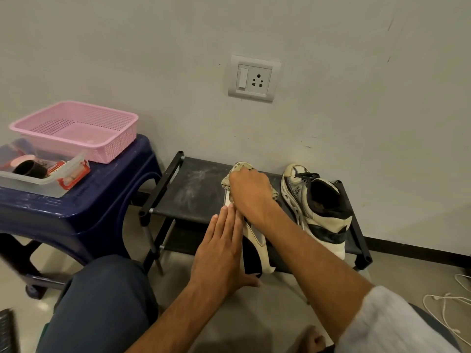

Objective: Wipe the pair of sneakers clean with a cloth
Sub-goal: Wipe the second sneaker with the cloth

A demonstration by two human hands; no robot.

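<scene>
Pressing down at the toe end, the right hand (pixel 251 193) curls its fingers over a bunched beige patterned cloth (pixel 235 171), holding it against the cream-and-black sneaker (pixel 257 240) lying on its side on the top shelf of the black, dusty metal-framed shoe rack (pixel 193 189). The left hand (pixel 220 247) lies flat along that shoe's near edge, fingers straight and together, thumb spread out to the side, gripping nothing. Just to the right stands the second cream, silver and black lace-up sneaker (pixel 316 207), upright, heel toward the camera, with an "N" logo readable on its side. A grey knit sleeve (pixel 390 324) covers the right forearm. Off to the left, a glossy dark blue plastic stool (pixel 102 194) carries a pink perforated plastic basket (pixel 76 126) and a clear plastic container (pixel 38 184) with red clips; a red label inside it bears writing too small to read. On the pale wall sits a white switch-and-socket plate (pixel 253 79), and a white cable (pixel 443 304) loops across the floor at the far right.
</scene>
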